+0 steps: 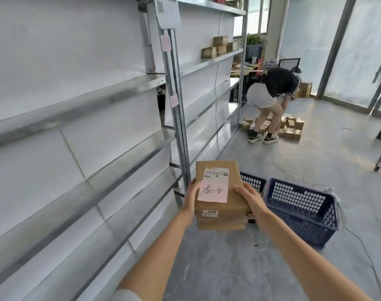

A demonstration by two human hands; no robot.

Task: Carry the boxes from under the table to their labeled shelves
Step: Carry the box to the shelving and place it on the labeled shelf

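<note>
Both hands, left hand and right hand, clamp a labelled box mid-carry; next, match its pink note to a shelf tag.

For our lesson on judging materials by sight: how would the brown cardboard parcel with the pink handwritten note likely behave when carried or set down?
The brown cardboard parcel probably stays stiff: its edges look straight between the left hand and right hand. It seems fairly light, held out from the sides. Flat faces suggest it won't roll. A second box appears underneath, which might slip.
</note>
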